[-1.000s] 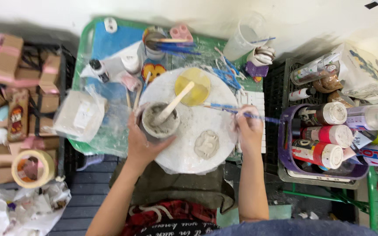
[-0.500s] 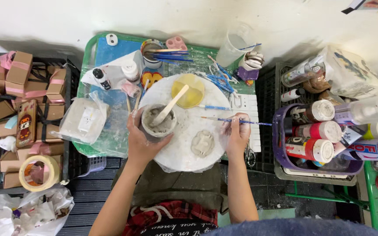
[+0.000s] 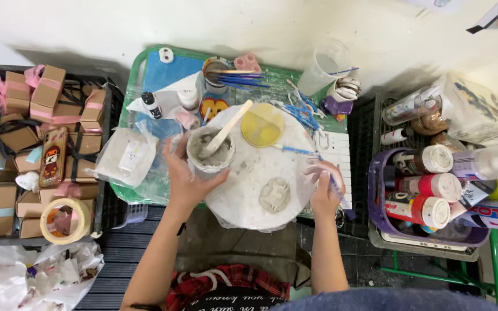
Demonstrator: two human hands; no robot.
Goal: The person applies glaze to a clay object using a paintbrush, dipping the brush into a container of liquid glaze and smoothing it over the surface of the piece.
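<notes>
A: What is gripped by the left hand (image 3: pixel 187 179)?

B: A small grey cup (image 3: pixel 210 152) of pale paste is clasped around its near side. It is set on the left edge of the round white board (image 3: pixel 260 173), and a wooden stick (image 3: pixel 229 125) is leaned in it, tilted up toward the far right.

A: And the right hand (image 3: pixel 324 193)?

B: It is closed on a thin blue brush (image 3: pixel 312 156) at the right edge of the board, the handle being pointed left across the board's far side. The two hands are kept well apart, one at each side of the board.

A: What else is seen on the board?

B: A flat grey lump (image 3: pixel 275 194) is laid near its front, between the hands, touched by neither. A yellow dish (image 3: pixel 262 124) is placed at its far edge, just right of the stick.

A: And beyond the board?

B: The board is carried by a green tray (image 3: pixel 128 124) on the bench. A purple basket (image 3: pixel 376 201) of paint bottles is set to its right, well apart.
</notes>
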